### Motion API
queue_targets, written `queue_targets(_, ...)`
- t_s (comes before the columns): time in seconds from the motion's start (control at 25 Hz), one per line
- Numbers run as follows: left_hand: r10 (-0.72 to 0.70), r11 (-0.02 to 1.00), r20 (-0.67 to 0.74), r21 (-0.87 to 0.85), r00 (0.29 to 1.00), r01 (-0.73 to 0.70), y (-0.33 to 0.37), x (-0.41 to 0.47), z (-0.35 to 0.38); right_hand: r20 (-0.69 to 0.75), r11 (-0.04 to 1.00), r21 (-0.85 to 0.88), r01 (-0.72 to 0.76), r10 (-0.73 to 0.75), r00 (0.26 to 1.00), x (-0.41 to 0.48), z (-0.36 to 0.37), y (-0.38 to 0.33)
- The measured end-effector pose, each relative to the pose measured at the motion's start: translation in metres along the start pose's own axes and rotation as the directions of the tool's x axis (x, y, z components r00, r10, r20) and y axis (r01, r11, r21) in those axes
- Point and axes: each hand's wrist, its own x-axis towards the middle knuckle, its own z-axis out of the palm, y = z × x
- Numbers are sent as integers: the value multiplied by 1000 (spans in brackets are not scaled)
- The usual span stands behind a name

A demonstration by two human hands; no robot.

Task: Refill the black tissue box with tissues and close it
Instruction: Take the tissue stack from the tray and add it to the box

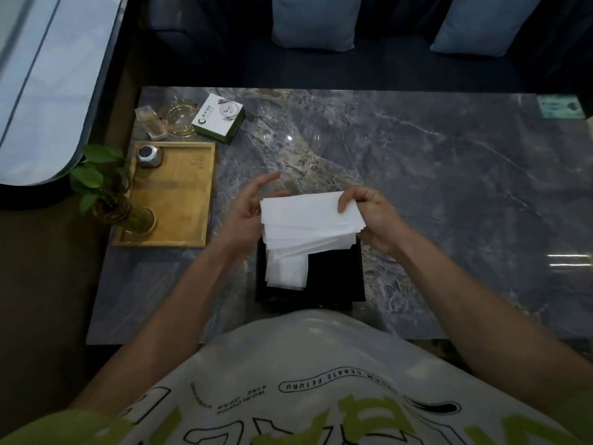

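A stack of white tissues (308, 220) is held above the open black tissue box (337, 274), which stands on the marble table near its front edge. My right hand (372, 216) grips the stack's right end, thumb on top. My left hand (247, 213) supports the left end from below and behind, with its fingers spread apart. Some tissues (287, 271) hang down from the stack into the left part of the box. The box's lid is not visible.
A wooden tray (179, 200) at the left holds a metal jar (150, 155) and a glass vase with a green plant (128, 216). Behind it stand glass items (173, 118) and a white-green carton (219, 118). A sofa with cushions lies beyond the marble table (449, 175).
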Motion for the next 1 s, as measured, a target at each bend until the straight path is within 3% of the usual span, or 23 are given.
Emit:
queue_targets(0.16,-66,997,-67,40,996,68,-3,2,-5,-38,998,27,56,-55,998,1,1,-4)
queue_targets(0.36,28,997,-82,74,996,-21,-4,4,-10,55,998,-11,54,-54,997,-3,-5,-4)
queue_targets(0.52,104,991,-40,93,994,-100,1,4,-13,90,998,40,42,-45,995,-5,-9,-7)
queue_targets(0.68,87,993,47,71,995,-90,0,2,-16,99,997,60,45,-50,994,-5,-9,-11)
queue_targets(1.0,140,984,51,105,989,-145,1,3,-19,58,999,29,38,-39,998,-6,-6,-15)
